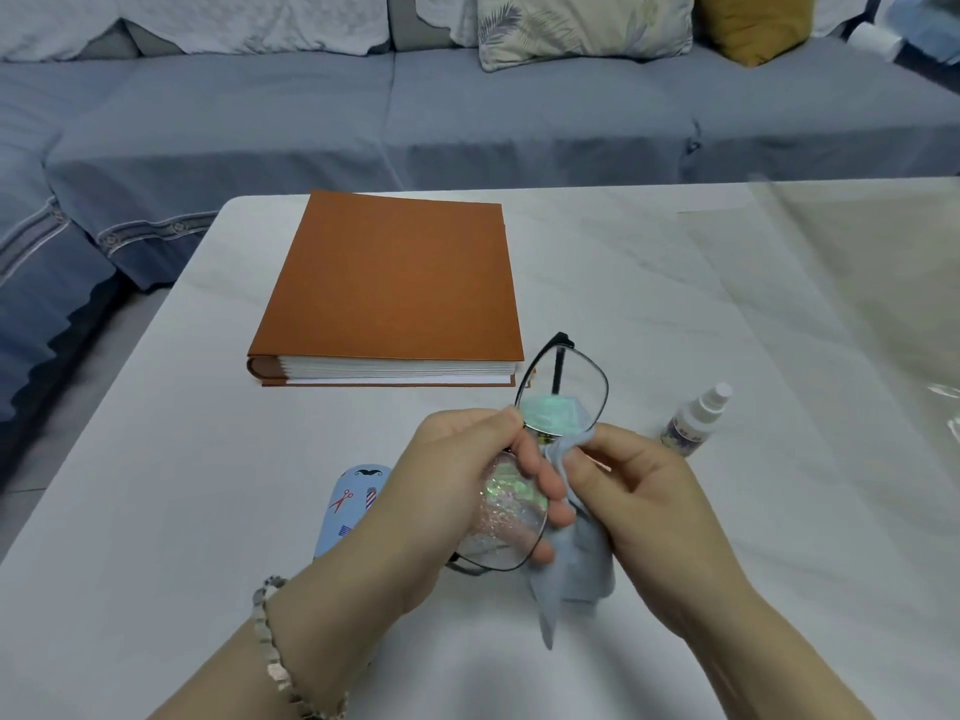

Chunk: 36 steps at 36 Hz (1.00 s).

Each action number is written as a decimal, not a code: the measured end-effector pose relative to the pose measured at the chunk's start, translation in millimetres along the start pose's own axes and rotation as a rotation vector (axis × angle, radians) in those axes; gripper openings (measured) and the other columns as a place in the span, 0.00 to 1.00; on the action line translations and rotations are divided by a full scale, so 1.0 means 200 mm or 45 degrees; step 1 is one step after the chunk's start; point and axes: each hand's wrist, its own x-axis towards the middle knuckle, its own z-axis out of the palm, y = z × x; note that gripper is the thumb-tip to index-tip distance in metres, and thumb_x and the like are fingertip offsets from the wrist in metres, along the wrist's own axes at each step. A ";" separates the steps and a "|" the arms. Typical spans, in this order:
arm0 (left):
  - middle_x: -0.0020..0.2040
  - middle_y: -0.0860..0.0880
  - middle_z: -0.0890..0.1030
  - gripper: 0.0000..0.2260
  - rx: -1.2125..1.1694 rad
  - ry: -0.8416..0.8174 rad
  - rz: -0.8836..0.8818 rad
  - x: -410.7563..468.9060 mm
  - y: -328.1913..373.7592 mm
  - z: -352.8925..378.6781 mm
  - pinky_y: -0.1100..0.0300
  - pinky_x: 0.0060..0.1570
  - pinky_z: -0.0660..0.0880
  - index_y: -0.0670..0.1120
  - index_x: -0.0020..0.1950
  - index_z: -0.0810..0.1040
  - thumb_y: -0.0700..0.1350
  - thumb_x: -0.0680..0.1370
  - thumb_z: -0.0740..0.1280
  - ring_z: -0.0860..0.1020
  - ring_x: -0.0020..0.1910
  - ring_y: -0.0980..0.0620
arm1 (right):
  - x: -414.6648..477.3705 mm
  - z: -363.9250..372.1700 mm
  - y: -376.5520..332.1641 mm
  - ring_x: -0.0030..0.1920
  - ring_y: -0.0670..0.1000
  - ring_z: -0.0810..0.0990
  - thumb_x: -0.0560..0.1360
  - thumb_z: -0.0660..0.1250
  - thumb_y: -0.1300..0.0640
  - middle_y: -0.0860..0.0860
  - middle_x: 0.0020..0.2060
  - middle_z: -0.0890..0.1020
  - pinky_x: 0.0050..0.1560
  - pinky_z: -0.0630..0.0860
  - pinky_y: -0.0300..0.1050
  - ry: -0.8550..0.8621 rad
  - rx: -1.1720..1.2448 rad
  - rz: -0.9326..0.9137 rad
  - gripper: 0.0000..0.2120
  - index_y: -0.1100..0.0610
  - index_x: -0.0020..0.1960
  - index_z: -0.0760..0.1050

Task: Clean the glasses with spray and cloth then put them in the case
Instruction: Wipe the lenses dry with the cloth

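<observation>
Bracelet [270,636] on L wrist is closest; both forearms angle in from the bottom edge. L hand [457,491] grips the glasses [569,379] by the lower lens, fingers curled over its rim, frame held up off the tabletop [675,304]. R hand [644,491] pinches the cloth [582,569] onto the upper lens near the bridge. Best done w/ light circular rubs, bracing the rim, not a temple arm. Spray bottle [693,423] stands just right of the hands, case [353,504] lies left, book [395,283] beyond.

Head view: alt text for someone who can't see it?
The left hand holds the glasses while the right hand pinches a blue cloth onto one lens, above a white table. A spray bottle stands at right, a patterned case lies at left.
</observation>
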 end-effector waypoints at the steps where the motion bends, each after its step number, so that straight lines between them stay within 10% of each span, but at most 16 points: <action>1: 0.24 0.43 0.76 0.17 0.019 0.011 0.011 0.00 0.00 0.00 0.60 0.21 0.74 0.40 0.28 0.70 0.41 0.77 0.59 0.75 0.23 0.47 | 0.00 0.01 0.01 0.26 0.43 0.74 0.72 0.64 0.63 0.49 0.24 0.78 0.30 0.72 0.30 0.021 -0.016 -0.013 0.10 0.58 0.34 0.79; 12: 0.23 0.44 0.77 0.19 -0.050 0.012 0.036 0.00 -0.01 -0.01 0.60 0.20 0.74 0.41 0.27 0.69 0.40 0.78 0.55 0.76 0.22 0.47 | 0.03 0.01 0.06 0.39 0.36 0.75 0.70 0.58 0.56 0.36 0.36 0.77 0.38 0.66 0.25 0.199 -0.864 -0.501 0.09 0.45 0.38 0.74; 23: 0.36 0.45 0.84 0.17 -0.246 0.188 0.111 0.07 0.01 -0.10 0.57 0.28 0.79 0.45 0.30 0.69 0.50 0.77 0.57 0.84 0.38 0.50 | 0.02 -0.12 0.02 0.39 0.46 0.78 0.73 0.64 0.59 0.47 0.34 0.82 0.42 0.73 0.38 0.064 -0.046 0.215 0.09 0.53 0.39 0.82; 27: 0.50 0.42 0.84 0.11 0.038 0.204 0.048 0.09 -0.04 -0.07 0.58 0.31 0.80 0.34 0.46 0.76 0.43 0.73 0.66 0.84 0.43 0.52 | 0.01 -0.11 -0.03 0.33 0.44 0.80 0.67 0.62 0.55 0.48 0.30 0.83 0.35 0.76 0.35 -0.098 0.196 0.322 0.12 0.55 0.34 0.83; 32: 0.27 0.53 0.77 0.16 0.084 0.122 0.029 0.09 -0.06 -0.04 0.63 0.27 0.76 0.46 0.33 0.62 0.37 0.71 0.69 0.78 0.30 0.54 | 0.01 -0.10 -0.07 0.37 0.47 0.81 0.68 0.61 0.53 0.49 0.33 0.83 0.38 0.76 0.34 -0.186 0.152 0.241 0.14 0.59 0.37 0.83; 36: 0.27 0.51 0.78 0.17 0.073 0.171 0.064 0.08 -0.05 -0.05 0.65 0.24 0.74 0.46 0.33 0.61 0.33 0.71 0.68 0.76 0.23 0.56 | 0.00 -0.11 -0.08 0.38 0.45 0.83 0.61 0.72 0.50 0.46 0.35 0.85 0.38 0.77 0.34 -0.107 -0.136 0.162 0.10 0.51 0.40 0.82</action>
